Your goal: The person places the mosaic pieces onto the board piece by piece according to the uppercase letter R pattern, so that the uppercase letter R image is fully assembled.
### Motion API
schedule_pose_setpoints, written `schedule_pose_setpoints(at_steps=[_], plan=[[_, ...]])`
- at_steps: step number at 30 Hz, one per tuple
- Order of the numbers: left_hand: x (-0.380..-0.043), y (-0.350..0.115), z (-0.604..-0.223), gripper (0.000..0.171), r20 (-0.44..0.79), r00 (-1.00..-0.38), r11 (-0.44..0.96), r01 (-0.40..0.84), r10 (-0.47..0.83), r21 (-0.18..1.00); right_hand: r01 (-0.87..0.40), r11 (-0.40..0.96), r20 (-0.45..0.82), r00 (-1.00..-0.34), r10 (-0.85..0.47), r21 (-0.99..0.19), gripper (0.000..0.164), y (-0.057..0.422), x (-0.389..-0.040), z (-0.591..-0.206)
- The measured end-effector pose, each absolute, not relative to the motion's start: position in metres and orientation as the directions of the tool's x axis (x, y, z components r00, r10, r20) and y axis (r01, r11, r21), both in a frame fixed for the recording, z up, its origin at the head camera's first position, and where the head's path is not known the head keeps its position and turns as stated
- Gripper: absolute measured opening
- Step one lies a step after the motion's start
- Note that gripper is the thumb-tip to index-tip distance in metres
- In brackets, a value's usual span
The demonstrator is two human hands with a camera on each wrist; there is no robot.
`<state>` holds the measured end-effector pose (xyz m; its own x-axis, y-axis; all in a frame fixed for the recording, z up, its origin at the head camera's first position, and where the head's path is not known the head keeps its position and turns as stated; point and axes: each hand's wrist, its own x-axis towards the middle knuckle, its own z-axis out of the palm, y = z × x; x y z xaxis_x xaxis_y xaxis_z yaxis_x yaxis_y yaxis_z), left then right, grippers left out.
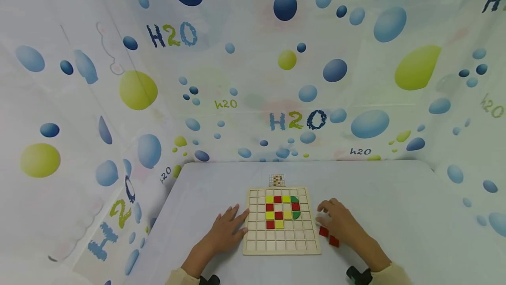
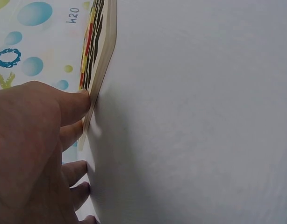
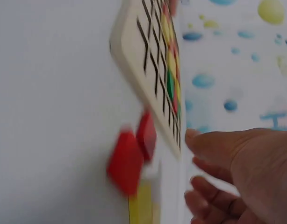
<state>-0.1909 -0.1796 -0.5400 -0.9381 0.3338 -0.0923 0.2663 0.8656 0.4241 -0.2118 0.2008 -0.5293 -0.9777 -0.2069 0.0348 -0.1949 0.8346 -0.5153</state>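
A wooden grid board (image 1: 280,245) lies on the white table with red, yellow and green tiles set in its upper squares. My left hand (image 1: 227,231) rests by its left edge with fingers spread; in the left wrist view the thumb (image 2: 75,105) touches the board's side. Off the right edge hovers my right hand (image 1: 340,221), fingers loosely bent, with nothing visible between thumb and fingertips in the right wrist view. Two loose red tiles, a nearer one (image 1: 334,241) and a farther one (image 1: 323,231), lie below that hand. A yellow tile (image 3: 142,205) shows behind them in the right wrist view.
A small card (image 1: 276,180) with a coloured grid pattern lies just beyond the board's far edge. The white tabletop (image 1: 379,206) ends at a curtain (image 1: 253,78) printed with bubbles and lettering, which also hangs along the sides.
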Motion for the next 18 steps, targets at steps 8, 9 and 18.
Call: schedule_pose_setpoints(at_steps=[8, 9, 18], plan=[[-0.191, -0.182, -0.540, 0.060, -0.094, -0.938, 0.864, 0.263, 0.332, 0.430, -0.036, 0.854, -0.101, -0.990, -0.103, -0.518, 0.023, 0.253, -0.216, -0.533], [-0.191, -0.182, -0.540, 0.060, -0.091, -0.938, 0.861, 0.265, 0.335, 0.435, -0.039, 0.842, -0.099, -0.989, -0.109, -0.538, 0.020, 0.255, -0.217, -0.534], [-0.192, -0.180, -0.539, 0.060, -0.080, -0.934, 0.851, 0.279, 0.347, 0.445, -0.085, 0.785, -0.065, -0.985, -0.158, -0.613, 0.028, 0.251, -0.222, -0.542]])
